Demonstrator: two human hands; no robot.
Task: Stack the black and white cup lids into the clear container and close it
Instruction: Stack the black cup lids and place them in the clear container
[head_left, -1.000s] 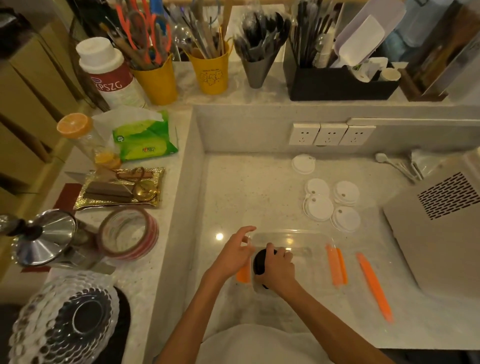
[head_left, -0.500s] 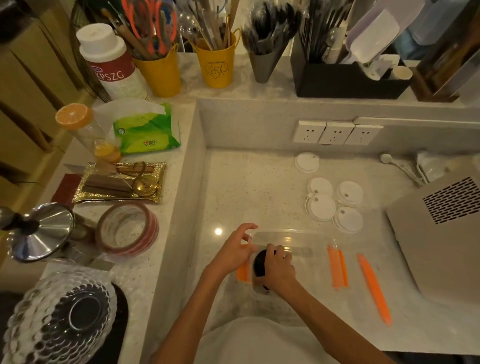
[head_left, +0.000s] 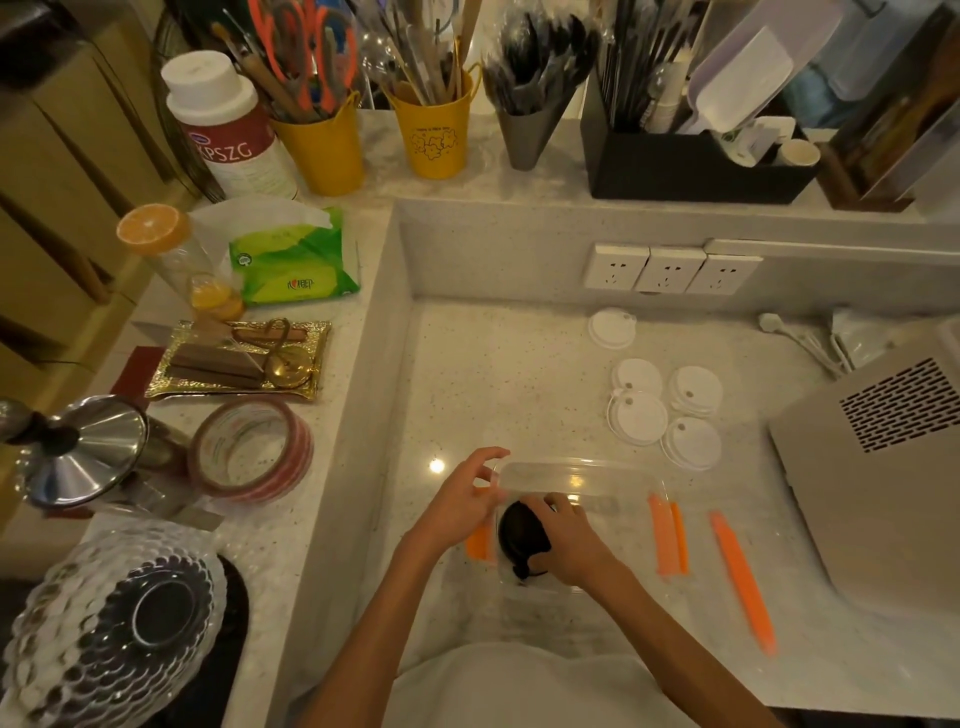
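The right hand (head_left: 563, 548) grips a stack of round black plastic cup lids (head_left: 521, 538) inside the clear rectangular plastic container (head_left: 613, 480), whose left end the half-open left hand (head_left: 460, 506) steadies; best seat them flat before fetching the white round lids (head_left: 665, 413) lying apart on the speckled table (head_left: 498, 384).

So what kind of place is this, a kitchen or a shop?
Probably the work counter of a drinks shop or café. White cup lids lie in stacks on the speckled counter, yellow buckets and a black box on the shelf behind hold straws and stirrers, and a dried orange slice tops a tube.
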